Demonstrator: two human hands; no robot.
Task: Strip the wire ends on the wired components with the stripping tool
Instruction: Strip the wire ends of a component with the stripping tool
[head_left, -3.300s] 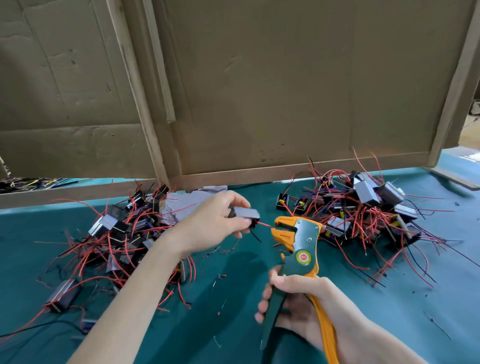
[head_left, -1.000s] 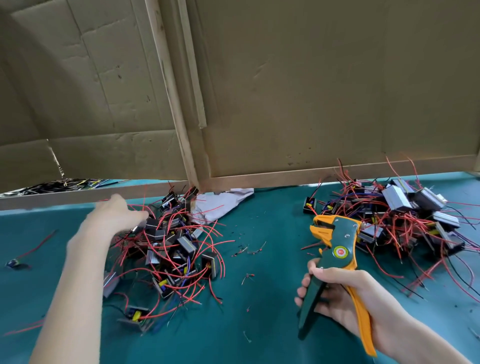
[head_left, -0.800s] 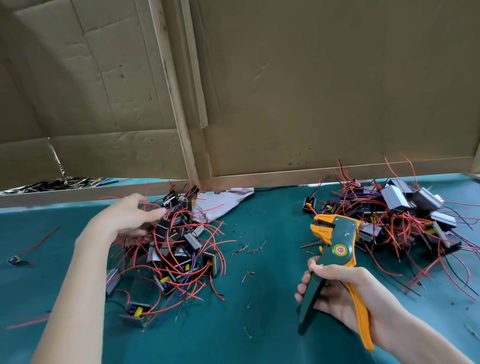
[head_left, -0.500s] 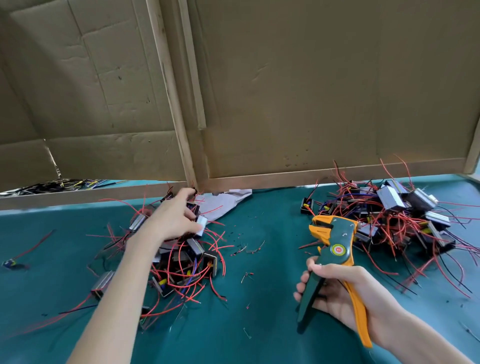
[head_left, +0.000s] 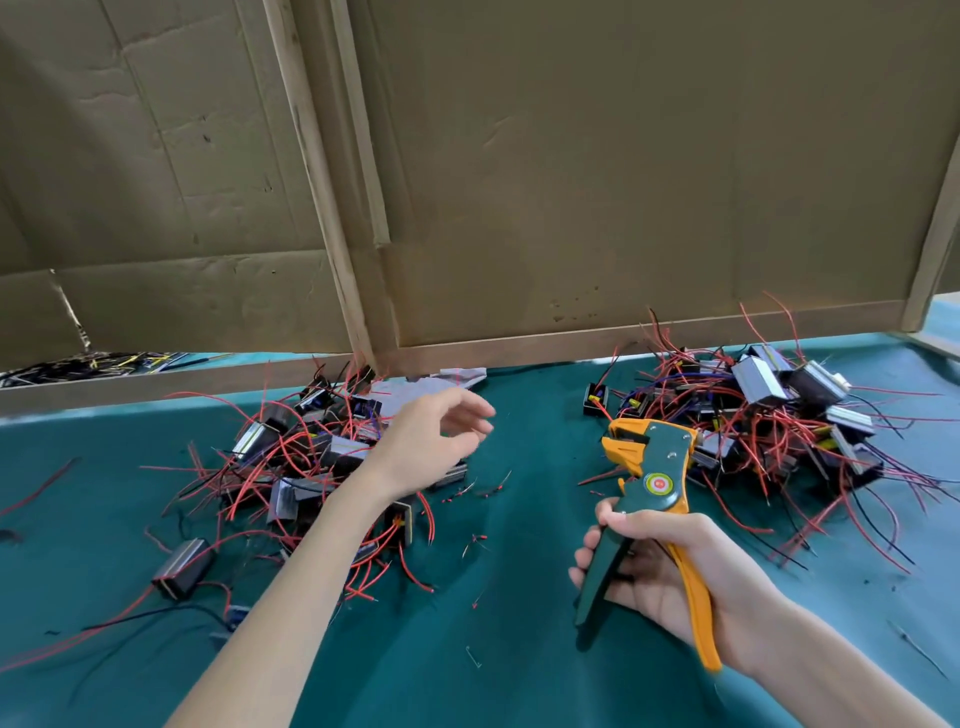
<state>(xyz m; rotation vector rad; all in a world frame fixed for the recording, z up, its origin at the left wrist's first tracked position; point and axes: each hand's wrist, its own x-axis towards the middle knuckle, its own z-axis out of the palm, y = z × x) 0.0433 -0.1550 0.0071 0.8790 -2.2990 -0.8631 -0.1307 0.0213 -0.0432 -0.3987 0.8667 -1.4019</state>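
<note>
I'm gripping the stripping tool (head_left: 655, 467) upright in my right hand (head_left: 657, 564), jaws facing left, ready for wire. My left hand (head_left: 426, 447), fingers loose and empty, is hovering left of the tool over the component pile (head_left: 291, 462), probably to fetch one.

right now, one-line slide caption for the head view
Right hand grips the stripping tool; open left hand hovers over a pile of wired components.

In front of you a slanted wooden post (head_left: 332, 218) rises from the teal mat (head_left: 519, 649). Left of the post you have creased cardboard (head_left: 156, 156). Right of it stands a smoother panel (head_left: 623, 156) with a wooden rail (head_left: 571, 345) along its foot. A grey scrap (head_left: 441, 379) lies on the mat at the post's base. Far left of the post, behind a low rail (head_left: 156, 382), you can see a tangle of black and yellow wires (head_left: 93, 361).
</note>
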